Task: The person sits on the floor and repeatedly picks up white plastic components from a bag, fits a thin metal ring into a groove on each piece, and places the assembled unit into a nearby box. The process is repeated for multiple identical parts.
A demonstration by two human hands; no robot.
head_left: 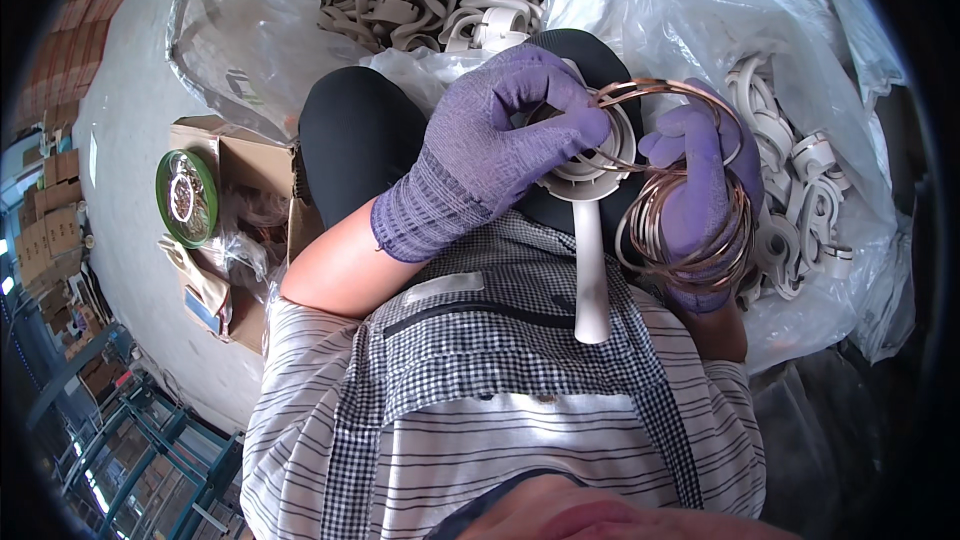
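The left hand's [515, 115] grip pinches copper rings [650, 88] over a white handled piece [591, 270] on the lap [352, 135]; whether any is seated is unclear. More loops [650, 240] circle the right hand [700, 195], its grip uncertain; loose white pieces [505, 25] await.

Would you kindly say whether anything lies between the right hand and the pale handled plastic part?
Yes, copper-coloured metal rings lie between them: some loop the right hand, others cross the pale handled plastic part.

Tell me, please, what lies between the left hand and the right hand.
The head view shows copper-coloured rings and a white plastic part between them.
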